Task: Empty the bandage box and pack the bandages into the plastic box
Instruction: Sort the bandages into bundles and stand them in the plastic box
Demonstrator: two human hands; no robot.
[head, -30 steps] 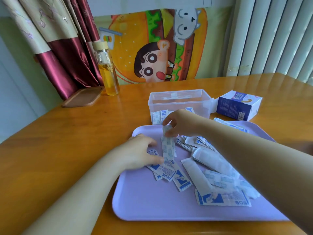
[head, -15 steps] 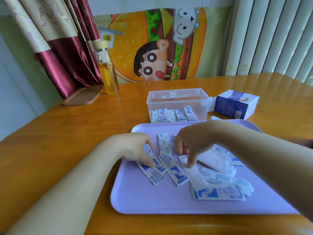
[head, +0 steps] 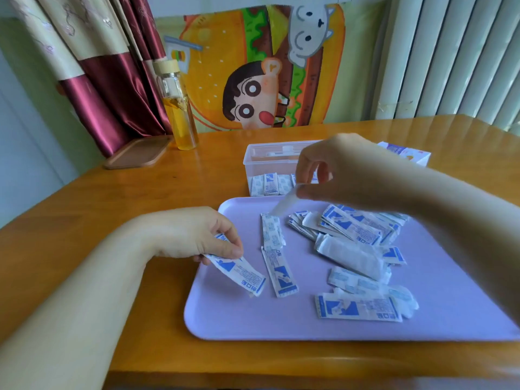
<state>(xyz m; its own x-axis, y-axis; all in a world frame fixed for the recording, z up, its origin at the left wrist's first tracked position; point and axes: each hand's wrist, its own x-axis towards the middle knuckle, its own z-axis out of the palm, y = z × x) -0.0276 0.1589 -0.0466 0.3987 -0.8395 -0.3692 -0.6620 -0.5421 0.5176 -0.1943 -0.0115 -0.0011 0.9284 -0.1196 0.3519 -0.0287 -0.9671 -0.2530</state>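
Several white-and-blue wrapped bandages lie scattered on a lilac tray. My left hand pinches a bandage at the tray's left edge. My right hand is raised above the tray's far side and pinches one end of a blurred white bandage that hangs down. Behind the tray stands the clear plastic box, with several bandages upright along its front wall. The bandage box, blue and white, lies right of it, mostly hidden by my right arm.
A glass bottle of yellow liquid and a wooden lid stand at the back left of the wooden table. A cartoon cushion leans behind the table, a curtain at the left.
My right hand has risen from the pile toward the plastic box with a bandage pinched in it. My left hand has lifted a bandage at the tray's left side.
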